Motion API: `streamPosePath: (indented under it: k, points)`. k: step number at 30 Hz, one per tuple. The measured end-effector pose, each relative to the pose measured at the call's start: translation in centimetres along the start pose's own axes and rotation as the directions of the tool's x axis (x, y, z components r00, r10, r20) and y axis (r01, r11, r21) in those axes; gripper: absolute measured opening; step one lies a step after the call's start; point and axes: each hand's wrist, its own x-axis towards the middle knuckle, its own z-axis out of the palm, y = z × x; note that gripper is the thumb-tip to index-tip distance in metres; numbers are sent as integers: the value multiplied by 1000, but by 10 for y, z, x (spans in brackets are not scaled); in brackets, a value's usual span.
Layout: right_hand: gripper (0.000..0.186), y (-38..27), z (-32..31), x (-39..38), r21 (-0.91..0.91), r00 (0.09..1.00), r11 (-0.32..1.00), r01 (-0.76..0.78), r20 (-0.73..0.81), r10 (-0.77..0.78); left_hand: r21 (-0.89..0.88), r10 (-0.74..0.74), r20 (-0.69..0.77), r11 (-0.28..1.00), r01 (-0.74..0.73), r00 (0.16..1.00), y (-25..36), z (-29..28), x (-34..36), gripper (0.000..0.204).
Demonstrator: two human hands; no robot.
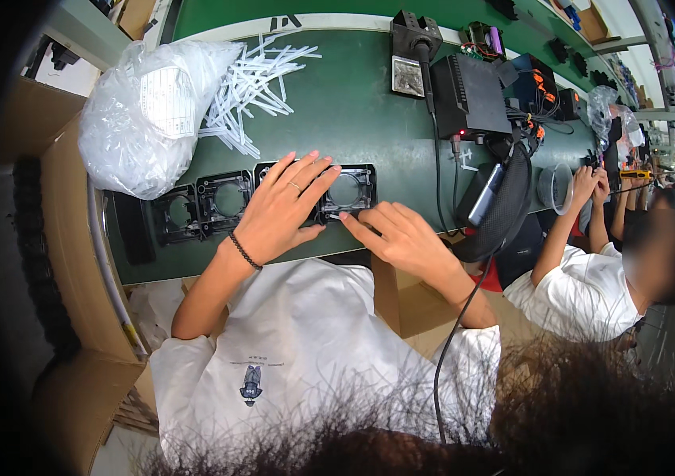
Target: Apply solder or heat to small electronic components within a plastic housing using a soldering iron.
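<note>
A row of black plastic frames with round openings lies along the near part of the green bench. My left hand (283,205) rests flat over the middle of the row, fingers stretched out and apart, covering much of one frame. Beside it, at the near left corner of the rightmost black frame (371,190), my right hand (402,238) has its fingers curled. A small whitish piece (334,216) shows at its fingertips, touching the frame. To the left, another black frame (201,198) lies uncovered.
A clear plastic bag (147,119) and a pile of white strips (254,83) occupy the far left. A black soldering station (468,95) and a black mesh pouch (504,198) stand right. Cables cross the bench (345,103). A co-worker (583,293) sits at right.
</note>
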Motion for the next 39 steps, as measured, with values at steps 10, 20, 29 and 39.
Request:
streamPosePath:
  k: [10,20,29,39]
  points:
    - [43,6,8,1,-70,987,992,101,129,-92,3,-3,-3,1000,3,1000,1,0,1,95]
    - [43,-6,14,0,-116,996,993,22,88,-12,1,-2,6,1000,2,1000,1,-1,2,96]
    - [36,-13,30,-2,-63,998,996,-60,-33,58,1,-13,11,1000,13,1000,1,-1,2,96]
    - [34,-15,25,-4,-66,999,997,-44,-10,43,3,-15,16,1000,15,1000,3,-1,3,95]
